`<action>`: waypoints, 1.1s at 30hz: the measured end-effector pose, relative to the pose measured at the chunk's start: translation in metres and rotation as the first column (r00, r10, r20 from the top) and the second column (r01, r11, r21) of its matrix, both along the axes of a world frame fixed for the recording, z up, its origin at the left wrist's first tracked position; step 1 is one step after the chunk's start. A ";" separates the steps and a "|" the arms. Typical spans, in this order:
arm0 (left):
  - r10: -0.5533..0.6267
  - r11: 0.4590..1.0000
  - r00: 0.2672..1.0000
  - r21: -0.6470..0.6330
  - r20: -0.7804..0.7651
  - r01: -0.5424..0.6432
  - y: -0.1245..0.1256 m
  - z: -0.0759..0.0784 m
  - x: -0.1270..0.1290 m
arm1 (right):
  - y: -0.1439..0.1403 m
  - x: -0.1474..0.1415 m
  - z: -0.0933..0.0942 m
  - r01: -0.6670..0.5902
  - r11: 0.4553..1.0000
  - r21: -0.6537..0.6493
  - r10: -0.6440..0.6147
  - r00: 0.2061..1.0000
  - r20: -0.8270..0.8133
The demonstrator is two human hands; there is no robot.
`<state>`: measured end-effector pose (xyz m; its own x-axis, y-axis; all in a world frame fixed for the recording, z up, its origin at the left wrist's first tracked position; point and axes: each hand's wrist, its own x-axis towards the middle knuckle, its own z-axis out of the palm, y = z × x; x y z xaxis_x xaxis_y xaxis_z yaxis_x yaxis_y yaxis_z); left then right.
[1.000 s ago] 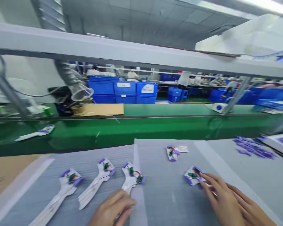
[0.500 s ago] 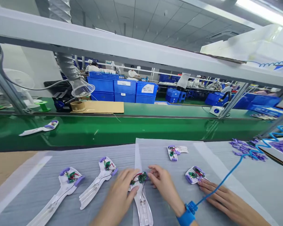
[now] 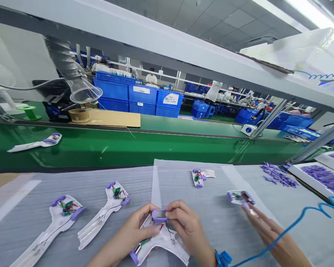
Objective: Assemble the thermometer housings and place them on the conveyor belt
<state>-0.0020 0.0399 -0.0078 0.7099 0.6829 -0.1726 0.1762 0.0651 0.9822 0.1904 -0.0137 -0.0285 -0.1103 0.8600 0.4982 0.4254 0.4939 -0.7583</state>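
At left, two white shells (image 3: 68,222) (image 3: 102,215) lie open on the mat (image 3: 136,174), their wires and boards showing. Next comes the left hand (image 3: 132,230), curved round the left side of a third shell (image 3: 167,241), index finger at the display's edge, thumb over the shell; I cannot tell whether it grips. The display (image 3: 159,216), a grey screen in a purple frame, stands tilted up at the top of that shell, between the hands. It looks light and stiff, the screen likely smooth and easily scratched, so the frame's ends are the place to hold. The thin wires (image 3: 169,231) below look fragile and would take pulling badly; the shell seems light, rigid plastic, best steadied by its rim. The right hand (image 3: 187,224) pinches the display's right end between thumb and fingers. Farther right, a co-worker's hand (image 3: 264,228) touches another shell (image 3: 241,197).
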 end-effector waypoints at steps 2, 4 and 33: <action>0.111 0.994 0.994 0.020 0.015 -0.111 -0.008 -0.005 0.005 | -0.005 0.000 0.007 -0.030 0.999 -0.013 0.030 0.999 0.033; 0.175 0.977 0.985 0.127 -0.003 -0.173 -0.015 -0.006 0.010 | -0.009 0.000 0.015 -0.055 0.995 -0.086 0.059 0.997 0.047; 0.217 0.924 0.968 0.347 -0.125 -0.162 -0.032 0.006 0.015 | -0.021 0.003 0.016 0.039 0.999 -0.009 -0.039 0.999 0.009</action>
